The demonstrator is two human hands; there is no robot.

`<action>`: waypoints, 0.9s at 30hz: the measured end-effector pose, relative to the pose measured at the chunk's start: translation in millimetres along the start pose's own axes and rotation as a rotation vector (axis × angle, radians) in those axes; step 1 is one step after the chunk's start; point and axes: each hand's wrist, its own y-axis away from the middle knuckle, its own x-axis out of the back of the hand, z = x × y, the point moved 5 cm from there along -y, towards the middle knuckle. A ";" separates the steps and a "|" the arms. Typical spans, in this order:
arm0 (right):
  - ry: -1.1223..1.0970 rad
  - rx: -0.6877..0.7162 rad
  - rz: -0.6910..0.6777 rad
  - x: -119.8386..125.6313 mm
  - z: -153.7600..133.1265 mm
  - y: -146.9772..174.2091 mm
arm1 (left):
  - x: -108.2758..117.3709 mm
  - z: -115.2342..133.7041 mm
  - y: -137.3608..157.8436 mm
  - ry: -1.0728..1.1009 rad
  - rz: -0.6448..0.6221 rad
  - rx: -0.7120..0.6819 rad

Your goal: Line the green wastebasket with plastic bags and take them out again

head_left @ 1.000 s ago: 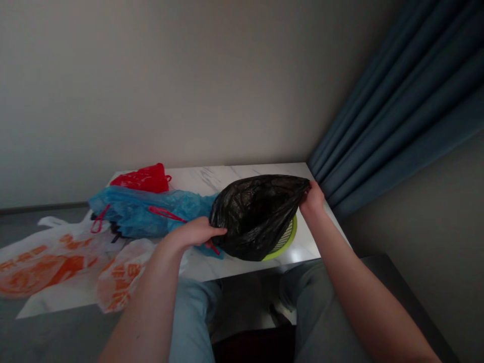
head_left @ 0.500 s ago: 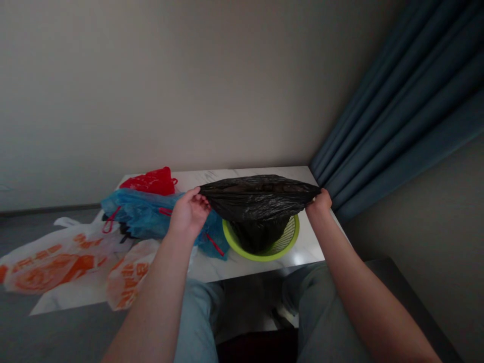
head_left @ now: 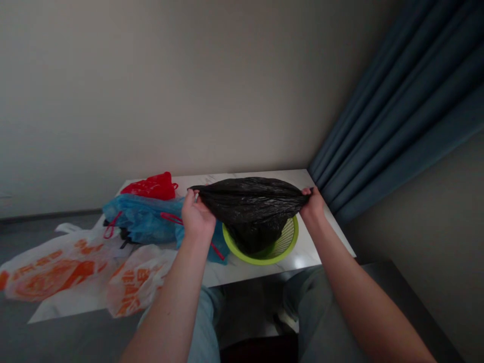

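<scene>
Fingers (head_left: 306, 192) on both sides pinch opposite ends of the upper edge of a thin black plastic bag (head_left: 251, 202); from afar, I see the left hand (head_left: 198, 216) and right hand (head_left: 313, 205) stretching it. Its lower part hangs into a round lime-green perforated plastic basket (head_left: 288, 241) on the white marbled tabletop (head_left: 307, 252), beside a crumpled translucent blue plastic bag (head_left: 145, 222).

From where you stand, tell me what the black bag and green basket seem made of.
The black bag: likely thin, glossy plastic film, creased with bright highlights. The green basket: probably molded plastic, smooth-looking, with even color and regular mesh.
</scene>
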 end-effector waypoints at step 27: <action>0.674 0.109 -0.592 -53.5 39.8 75.7 | -60.7 -31.5 70.2 -1.138 -0.757 -0.663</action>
